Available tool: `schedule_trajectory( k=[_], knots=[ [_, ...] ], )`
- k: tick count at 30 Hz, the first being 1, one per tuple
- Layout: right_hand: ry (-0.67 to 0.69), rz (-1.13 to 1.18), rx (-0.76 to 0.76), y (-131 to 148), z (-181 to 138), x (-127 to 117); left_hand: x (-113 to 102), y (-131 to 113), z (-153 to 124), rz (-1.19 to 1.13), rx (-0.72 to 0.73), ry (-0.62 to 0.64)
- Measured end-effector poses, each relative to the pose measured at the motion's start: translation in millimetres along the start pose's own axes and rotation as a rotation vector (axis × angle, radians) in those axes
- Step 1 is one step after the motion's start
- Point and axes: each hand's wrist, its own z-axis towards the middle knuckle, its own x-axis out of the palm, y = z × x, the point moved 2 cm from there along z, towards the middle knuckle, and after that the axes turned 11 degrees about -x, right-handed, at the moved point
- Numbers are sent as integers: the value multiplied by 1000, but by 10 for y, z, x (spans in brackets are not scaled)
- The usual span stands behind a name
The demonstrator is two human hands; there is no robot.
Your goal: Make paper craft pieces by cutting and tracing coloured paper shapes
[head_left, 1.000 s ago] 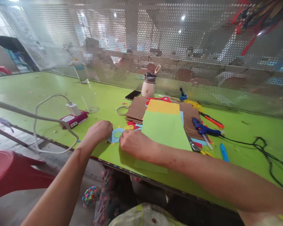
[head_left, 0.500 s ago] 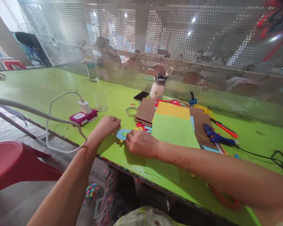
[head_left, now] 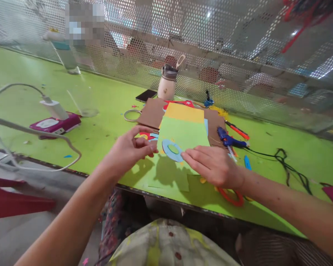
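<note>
My right hand point(head_left: 211, 164) pinches the edge of a blue paper ring point(head_left: 172, 149) and holds it just above a light green paper sheet point(head_left: 183, 131). That sheet tops a stack of coloured papers and brown cardboard point(head_left: 151, 114) on the green table point(head_left: 105, 111). My left hand point(head_left: 130, 147) hovers to the left of the ring. Its fingers are curled together with the tips close to the ring's edge, and I cannot see anything in them.
A blue glue gun point(head_left: 227, 139) and an orange cutter point(head_left: 238, 130) lie right of the stack, with a black cord point(head_left: 288, 166) beyond. At the back stand a bottle point(head_left: 168, 83), a phone point(head_left: 146, 95) and a perforated screen point(head_left: 238, 55). A pink power bank point(head_left: 55, 123) with a white cable lies left.
Both hands have risen off the table. The blue ring, which lay on the table left of the green sheet, is now held over that sheet by my right hand.
</note>
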Motion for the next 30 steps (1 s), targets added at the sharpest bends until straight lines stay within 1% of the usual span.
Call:
schedule_trajectory(
  k=[2, 3, 4, 6, 10, 13, 14, 17, 19, 24, 26, 30],
  knots=[
    [-19, 1, 18, 110, -68, 53, 69, 80, -27, 155, 40, -77],
    [-29, 7, 27, 165, -85, 92, 91, 125, -55, 279, 61, -105],
    [-23, 19, 42, 218, -93, 138, 115, 172, -91, 435, 72, -92],
    [19, 54, 75, 309, -96, 237, 145, 255, -175, 529, 86, -48],
    [88, 99, 134, 420, -77, 368, 192, 320, -301, 732, 285, 3],
    [135, 119, 163, 449, -52, 387, 190, 346, -320, 764, 365, 19],
    [155, 126, 173, 453, -43, 385, 176, 358, -319, 761, 353, 2],
    [209, 149, 196, 453, -22, 370, 113, 392, -322, 739, 258, -89],
    [231, 164, 204, 449, -17, 363, 96, 398, -333, 733, 256, -87],
    [215, 195, 223, 444, -38, 351, 162, 371, -355, 772, 452, 59],
    [205, 204, 235, 448, -50, 347, 190, 370, -363, 819, 491, 74],
    [197, 225, 266, 456, -63, 347, 217, 368, -389, 894, 546, 55]
  ],
)
